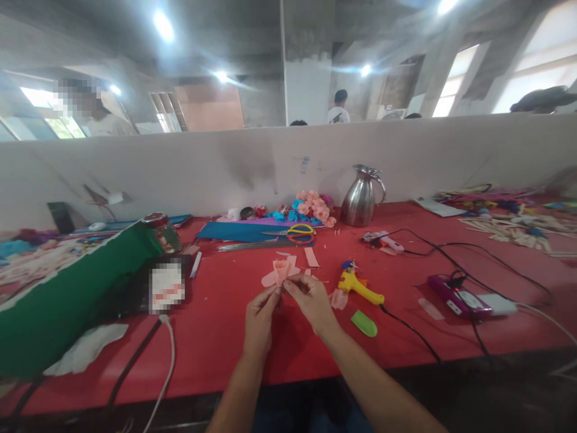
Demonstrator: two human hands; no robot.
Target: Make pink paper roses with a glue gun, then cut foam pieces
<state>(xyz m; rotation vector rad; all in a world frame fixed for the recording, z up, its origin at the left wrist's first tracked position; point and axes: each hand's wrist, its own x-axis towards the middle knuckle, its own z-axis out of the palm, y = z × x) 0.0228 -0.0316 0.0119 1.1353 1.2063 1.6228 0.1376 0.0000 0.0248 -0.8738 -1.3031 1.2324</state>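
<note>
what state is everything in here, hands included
left hand, pinching the pink flower
right hand, pinching near its base
yellow glue gun, lying down, corded
purple power strip, red light lit
jar, lid on
metal jug, standing
ceiling lights, on

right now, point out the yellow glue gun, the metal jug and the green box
yellow glue gun [366, 291], head view, on its handle
metal jug [358, 201], head view, on its body
green box [76, 294], head view, on its side

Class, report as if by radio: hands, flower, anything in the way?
Left hand, right hand: both pinching flower at its base. Glue gun to the right, clear. No obstruction seen.
</note>
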